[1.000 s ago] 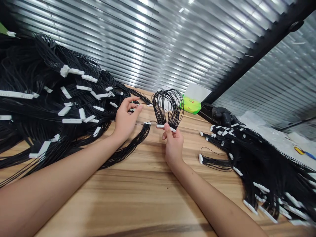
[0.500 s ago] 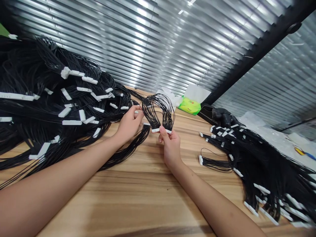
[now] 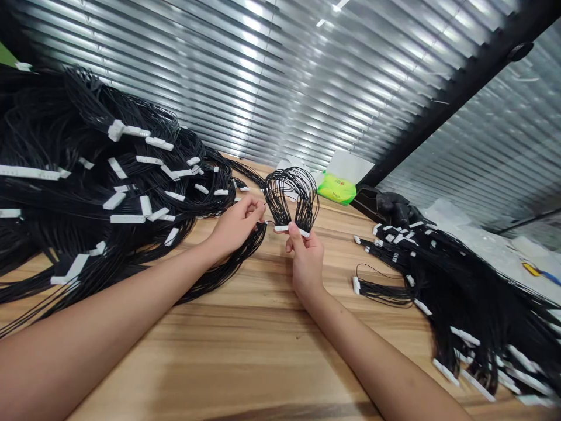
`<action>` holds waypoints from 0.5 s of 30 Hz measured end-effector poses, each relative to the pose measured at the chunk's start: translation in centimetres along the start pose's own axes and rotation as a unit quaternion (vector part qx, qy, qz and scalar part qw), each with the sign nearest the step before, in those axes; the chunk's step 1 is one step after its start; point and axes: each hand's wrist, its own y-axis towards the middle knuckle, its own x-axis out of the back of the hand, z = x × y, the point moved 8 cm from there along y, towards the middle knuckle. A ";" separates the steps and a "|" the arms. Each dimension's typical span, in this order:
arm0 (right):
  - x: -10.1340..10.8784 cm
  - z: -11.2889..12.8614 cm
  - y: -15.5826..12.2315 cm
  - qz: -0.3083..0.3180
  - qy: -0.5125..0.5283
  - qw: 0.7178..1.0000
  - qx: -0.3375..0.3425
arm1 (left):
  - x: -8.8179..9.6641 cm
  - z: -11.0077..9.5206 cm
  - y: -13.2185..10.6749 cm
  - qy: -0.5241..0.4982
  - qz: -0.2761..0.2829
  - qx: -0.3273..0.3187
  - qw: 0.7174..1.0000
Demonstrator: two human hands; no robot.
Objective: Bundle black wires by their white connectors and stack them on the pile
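Observation:
My right hand (image 3: 305, 257) pinches a white connector strip (image 3: 281, 228) of a wire harness between thumb and fingers. The harness's thin black wires (image 3: 291, 186) arch up from the strip in a rounded loop. Just left of it, my left hand (image 3: 240, 223) is closed, its fingertips pinched on what looks like a single black wire (image 3: 270, 222) running towards the strip. Beneath that hand lies another bundle of black wires (image 3: 230, 270) on the table.
A large heap of black harnesses (image 3: 131, 193) with white connectors fills the left side. More harnesses (image 3: 464, 292) lie at the right on the wood-grain table (image 3: 263, 351). A green tissue pack (image 3: 336, 188) stands at the back, before a corrugated metal wall (image 3: 245, 76).
My left hand has moved slightly down and right from the loop's left side, its fingers closing. My right hand and the harness have shifted a little right.

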 end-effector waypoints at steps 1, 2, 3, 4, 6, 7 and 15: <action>0.0 0.0 0.0 0.000 0.001 1.000 0.000 | 0.0 -0.1 0.0 0.005 0.000 -0.004 1.000; 0.0 0.0 0.0 -0.001 0.002 1.000 0.001 | 0.1 -0.2 0.0 0.006 -0.002 -0.008 1.000; 0.0 0.0 0.1 -0.001 0.004 1.000 0.001 | 0.1 -0.4 0.1 0.004 -0.005 -0.013 1.000; 0.0 0.0 0.1 -0.001 0.005 1.000 0.000 | 0.2 -0.5 0.1 -0.002 -0.008 -0.018 1.000; 0.1 -0.1 0.2 -0.003 0.005 1.000 -0.005 | 0.4 -0.8 0.2 -0.014 -0.016 -0.027 0.999; 0.2 -0.2 0.3 -0.006 0.003 1.000 -0.009 | 0.5 -1.0 0.2 -0.016 -0.023 -0.037 0.999; 0.1 -0.6 0.4 -0.013 -0.006 1.000 -0.028 | 1.2 -2.6 -0.1 0.030 -0.059 -0.109 0.992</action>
